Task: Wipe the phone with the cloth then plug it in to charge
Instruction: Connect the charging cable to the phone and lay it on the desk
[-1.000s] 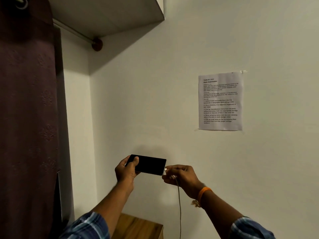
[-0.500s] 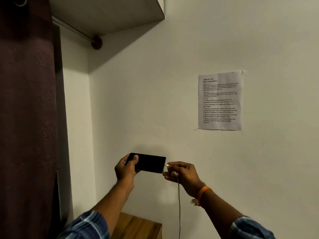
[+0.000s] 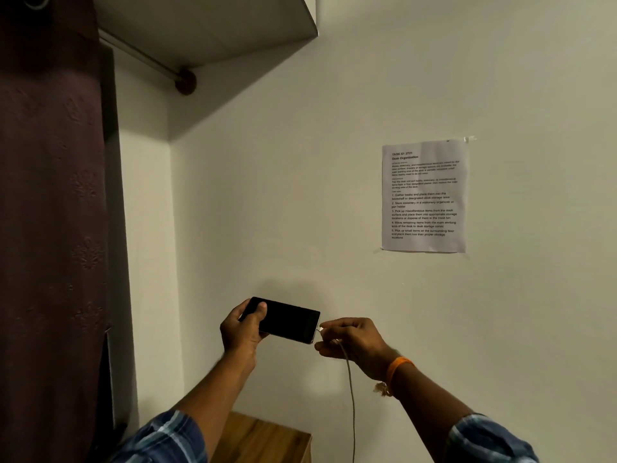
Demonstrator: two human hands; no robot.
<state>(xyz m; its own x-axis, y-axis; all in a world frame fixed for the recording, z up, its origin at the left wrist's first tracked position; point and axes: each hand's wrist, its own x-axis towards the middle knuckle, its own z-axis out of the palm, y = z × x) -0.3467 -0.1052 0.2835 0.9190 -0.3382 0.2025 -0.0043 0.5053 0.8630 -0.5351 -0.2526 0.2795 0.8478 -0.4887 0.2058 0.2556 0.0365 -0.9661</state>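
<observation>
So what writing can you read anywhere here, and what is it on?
All of it is on the paper sheet taped to the wall:
"TASK ID: 2721"
"Desk Organization"
"1. Gather books and place them into the bookshelf or designated desk storage area"
The small paragraphs are too blurred to read.
The phone shows no text.

Black phone [image 3: 287, 319], grey cable [image 3: 350, 396], orange wristband [image 3: 399, 365], blue plaid sleeves [image 3: 160, 439], maroon embossed curtain [image 3: 50, 228], white wall [image 3: 267, 195].

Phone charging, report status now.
Left hand grips phone, screen dark. Right hand pinches cable plug at phone's right end; seating unclear. Nothing in the way.
</observation>
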